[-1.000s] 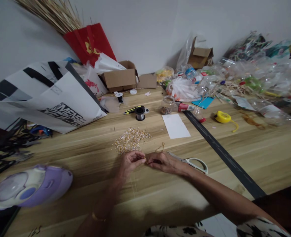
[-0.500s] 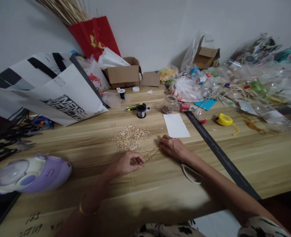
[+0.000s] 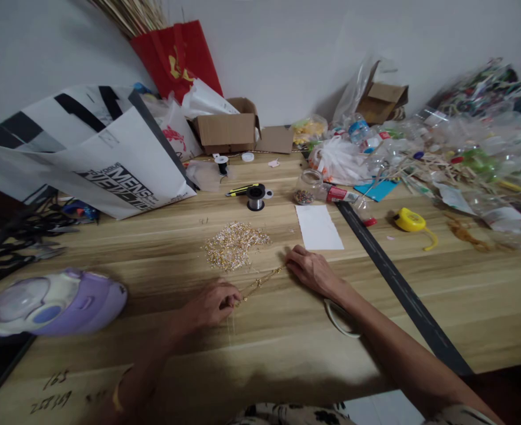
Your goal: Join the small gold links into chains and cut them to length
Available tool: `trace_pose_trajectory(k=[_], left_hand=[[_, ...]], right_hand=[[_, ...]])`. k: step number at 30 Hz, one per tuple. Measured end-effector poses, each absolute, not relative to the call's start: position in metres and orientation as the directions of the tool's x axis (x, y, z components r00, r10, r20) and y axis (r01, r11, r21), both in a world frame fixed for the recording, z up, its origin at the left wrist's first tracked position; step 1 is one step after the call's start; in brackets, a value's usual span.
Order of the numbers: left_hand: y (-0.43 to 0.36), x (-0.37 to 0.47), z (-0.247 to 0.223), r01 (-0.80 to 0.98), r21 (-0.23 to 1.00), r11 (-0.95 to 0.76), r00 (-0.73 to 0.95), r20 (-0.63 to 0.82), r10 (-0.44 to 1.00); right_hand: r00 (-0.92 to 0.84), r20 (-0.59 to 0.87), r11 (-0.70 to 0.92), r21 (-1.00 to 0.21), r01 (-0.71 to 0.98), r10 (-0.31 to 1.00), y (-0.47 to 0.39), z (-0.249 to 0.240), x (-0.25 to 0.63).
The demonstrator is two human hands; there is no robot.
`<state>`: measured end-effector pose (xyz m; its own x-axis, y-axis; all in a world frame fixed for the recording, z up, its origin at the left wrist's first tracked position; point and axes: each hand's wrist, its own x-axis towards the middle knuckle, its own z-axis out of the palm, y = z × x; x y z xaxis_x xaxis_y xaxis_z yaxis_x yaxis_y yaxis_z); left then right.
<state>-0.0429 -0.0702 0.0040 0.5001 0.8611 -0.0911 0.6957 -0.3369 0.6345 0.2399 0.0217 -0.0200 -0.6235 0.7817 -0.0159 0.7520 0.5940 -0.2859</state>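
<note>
A thin strand of gold beads (image 3: 260, 283) stretches slantwise between my two hands, low over the wooden table (image 3: 287, 348). My left hand (image 3: 216, 301) pinches its near left end between thumb and fingertips. At the far right end, the fingers of my right hand (image 3: 308, 267) are closed on the strand, their tips partly hidden. Fine clear thread hangs below my left hand. Just beyond the hands lies a loose pile of small gold and clear beads (image 3: 231, 245). A white paper sheet (image 3: 320, 227) lies by my right hand.
A wire spool (image 3: 255, 198) stands beside a yellow utility knife (image 3: 238, 190). Farther right are a jar of beads (image 3: 307, 188), a yellow tape measure (image 3: 410, 220) and heaped plastic bottles (image 3: 477, 147). Leftward sit a purple and white device (image 3: 74, 302), scissors (image 3: 16, 254) and a paper bag (image 3: 123, 159).
My left hand has moved left and slightly down, drawing the bead strand longer and straighter. My right hand stays nearly in place. The camera view has shifted slightly.
</note>
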Motion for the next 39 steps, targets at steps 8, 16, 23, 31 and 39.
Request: trace_pose_trajectory(k=[8,16,23,31,39], left_hand=[[-0.084,-0.050,0.002,0.746,0.472,-0.470,0.510,0.047,0.859],[-0.090,-0.054,-0.010,0.732,0.543,-0.411,0.411,0.130,0.903],[-0.096,-0.060,-0.014,0.722,0.563,-0.402,0.354,0.198,0.914],[-0.099,-0.065,-0.020,0.743,0.503,-0.441,0.360,0.255,0.898],[-0.102,-0.066,-0.016,0.767,0.410,-0.494,0.425,0.252,0.870]], right_hand=[[-0.632,-0.039,0.605,-0.246,0.757,0.774,0.017,-0.018,0.239],[-0.653,-0.001,0.621,-0.307,0.721,0.758,0.019,-0.024,0.244],[-0.648,-0.010,0.609,-0.330,0.722,0.762,0.020,-0.026,0.244],[-0.657,-0.013,0.627,-0.289,0.724,0.753,0.016,-0.024,0.241],[-0.667,-0.004,0.645,-0.253,0.721,0.745,0.015,-0.021,0.239]])
